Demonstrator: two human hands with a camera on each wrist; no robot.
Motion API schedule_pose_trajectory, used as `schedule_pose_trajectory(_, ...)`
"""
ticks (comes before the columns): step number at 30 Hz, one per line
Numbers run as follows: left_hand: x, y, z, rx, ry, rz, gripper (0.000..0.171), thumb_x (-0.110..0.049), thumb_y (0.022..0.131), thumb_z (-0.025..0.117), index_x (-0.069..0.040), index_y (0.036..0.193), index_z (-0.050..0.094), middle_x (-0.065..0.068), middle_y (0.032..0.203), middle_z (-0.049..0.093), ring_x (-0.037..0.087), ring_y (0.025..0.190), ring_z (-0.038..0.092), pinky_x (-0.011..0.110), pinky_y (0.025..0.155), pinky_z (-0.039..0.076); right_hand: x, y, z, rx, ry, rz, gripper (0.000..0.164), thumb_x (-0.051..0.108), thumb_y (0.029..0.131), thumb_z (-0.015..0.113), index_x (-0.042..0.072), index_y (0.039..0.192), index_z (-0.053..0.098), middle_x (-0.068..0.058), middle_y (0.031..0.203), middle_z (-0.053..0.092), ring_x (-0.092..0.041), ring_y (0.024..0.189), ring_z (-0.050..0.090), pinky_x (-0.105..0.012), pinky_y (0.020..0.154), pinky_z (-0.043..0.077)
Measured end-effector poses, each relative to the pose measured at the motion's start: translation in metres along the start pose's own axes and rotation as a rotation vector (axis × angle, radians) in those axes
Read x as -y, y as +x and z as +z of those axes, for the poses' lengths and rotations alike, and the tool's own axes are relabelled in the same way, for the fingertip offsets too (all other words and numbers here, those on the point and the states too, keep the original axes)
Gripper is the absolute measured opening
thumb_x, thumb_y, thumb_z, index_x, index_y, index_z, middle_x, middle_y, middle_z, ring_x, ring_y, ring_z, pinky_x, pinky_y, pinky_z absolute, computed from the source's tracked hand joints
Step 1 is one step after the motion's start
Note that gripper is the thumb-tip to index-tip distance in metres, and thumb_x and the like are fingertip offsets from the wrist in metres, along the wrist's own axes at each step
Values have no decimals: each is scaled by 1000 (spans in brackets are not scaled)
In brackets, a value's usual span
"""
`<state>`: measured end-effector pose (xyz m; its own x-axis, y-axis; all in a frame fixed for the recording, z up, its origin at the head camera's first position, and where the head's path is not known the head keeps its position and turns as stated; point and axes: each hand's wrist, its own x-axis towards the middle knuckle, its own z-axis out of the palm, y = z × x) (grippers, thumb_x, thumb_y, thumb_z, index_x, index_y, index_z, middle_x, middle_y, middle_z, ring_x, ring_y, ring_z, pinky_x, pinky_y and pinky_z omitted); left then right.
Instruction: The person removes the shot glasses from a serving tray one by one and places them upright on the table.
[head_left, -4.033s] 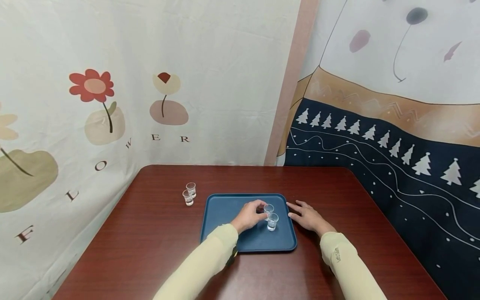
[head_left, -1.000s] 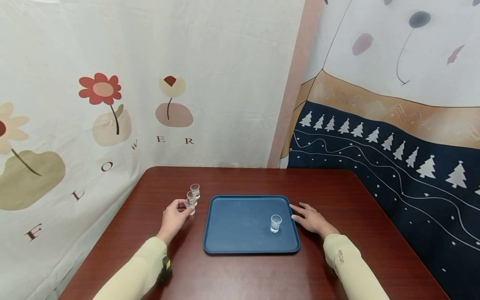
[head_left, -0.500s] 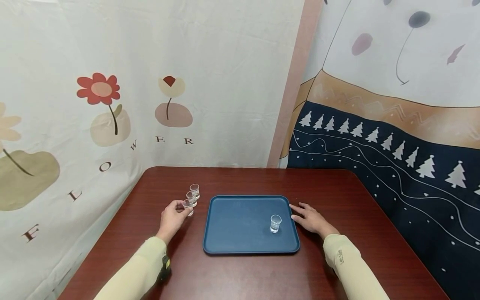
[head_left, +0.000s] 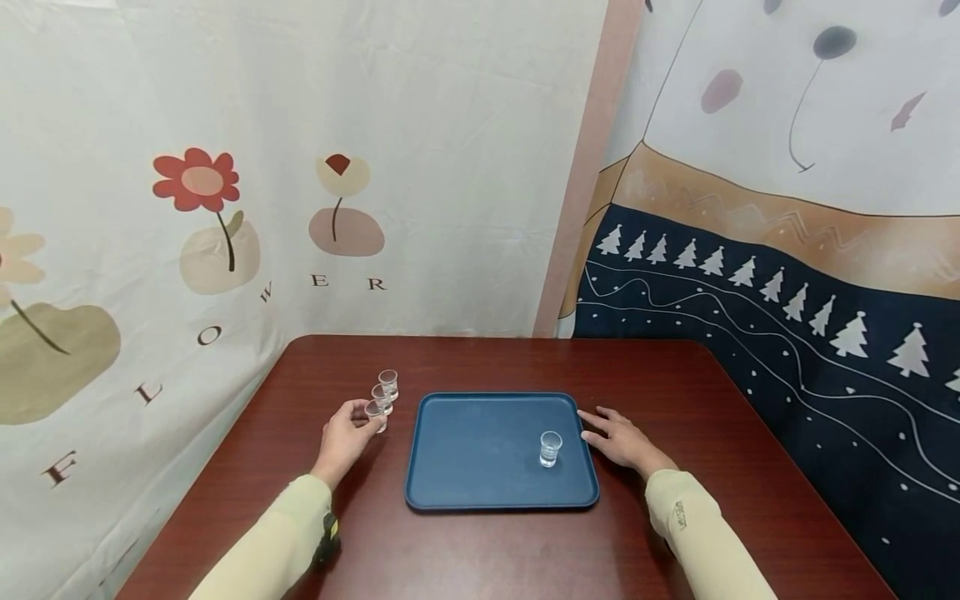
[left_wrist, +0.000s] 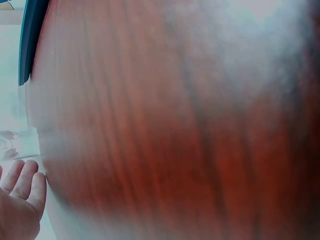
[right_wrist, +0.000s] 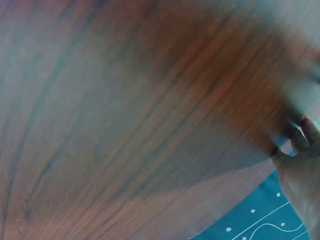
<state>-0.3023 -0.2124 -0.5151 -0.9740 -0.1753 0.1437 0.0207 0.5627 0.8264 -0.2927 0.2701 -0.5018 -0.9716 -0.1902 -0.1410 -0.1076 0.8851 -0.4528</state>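
On the left of the table my left hand [head_left: 347, 442] pinches a small clear shot glass [head_left: 377, 414] between thumb and fingers. This glass stands nearest to me in a slanting row, with a second shot glass [head_left: 382, 398] and a third shot glass [head_left: 388, 384] behind it. In the left wrist view a shot glass [left_wrist: 20, 143] shows by the fingers of that hand. One more shot glass [head_left: 551, 449] with clear liquid stands on the right part of the blue tray [head_left: 480, 467]. My right hand [head_left: 622, 439] rests with spread fingers at the tray's right edge.
The reddish-brown wooden table [head_left: 517, 554] carries the tray and glasses. Behind it hangs a pale curtain [head_left: 465, 167] with flower prints. A dark cloth [head_left: 750, 333] with white trees hangs at the right.
My left hand has carried one shot glass from the tray to the front of the row at left. Lately that glass shifted slightly left. The right hand stays by the tray.
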Motion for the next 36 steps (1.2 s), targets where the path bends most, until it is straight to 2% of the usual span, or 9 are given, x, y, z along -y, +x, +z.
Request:
schedule_pose_trajectory(6,-4,1,-3,2,-31,-29,63,-45,96,63,2,136,50,25,125,60,37,116,60,48,96,47,-1,-1,1,1,1,2,52,37,103,54,18,151,45,-27,155,29,-54,139,26,-69,106,26)
schedule_pose_trajectory(11,-13,5,-6,-44,-57,-31,69,-56,99,50,0,139,48,24,129,59,36,122,55,49,102,42,0,0,0,4,8,8,53,37,103,53,18,151,44,-27,155,29,-53,140,25,-69,106,26)
schedule_pose_trajectory(15,-23,9,-9,-59,-69,-12,69,-57,99,49,-1,140,47,22,132,56,36,125,52,50,105,39,0,1,0,6,10,10,54,38,103,53,19,152,43,-27,156,28,-53,140,25,-69,106,25)
schedule_pose_trajectory(23,-43,14,-7,-15,-115,19,68,-58,97,52,-4,140,48,18,131,56,32,122,53,48,103,41,-1,2,1,0,6,-2,53,38,102,54,18,151,45,-27,155,29,-54,139,25,-69,106,26)
schedule_pose_trajectory(29,-61,15,1,22,-163,54,66,-56,95,57,-8,139,49,16,132,57,30,119,57,48,95,48,1,0,0,-3,12,1,52,36,102,54,18,151,45,-27,155,29,-53,139,26,-69,106,26)
schedule_pose_trajectory(33,-71,14,10,36,-159,106,62,-52,96,59,-7,139,50,18,135,55,32,121,55,49,98,47,0,0,0,-6,12,0,52,35,102,54,18,150,45,-27,154,30,-53,139,26,-69,106,26)
schedule_pose_trajectory(36,-78,13,18,48,-149,136,60,-49,97,60,-7,138,51,18,136,54,34,126,51,50,104,41,0,0,0,-5,9,-2,52,36,102,54,18,151,45,-27,154,30,-53,139,27,-69,106,27)
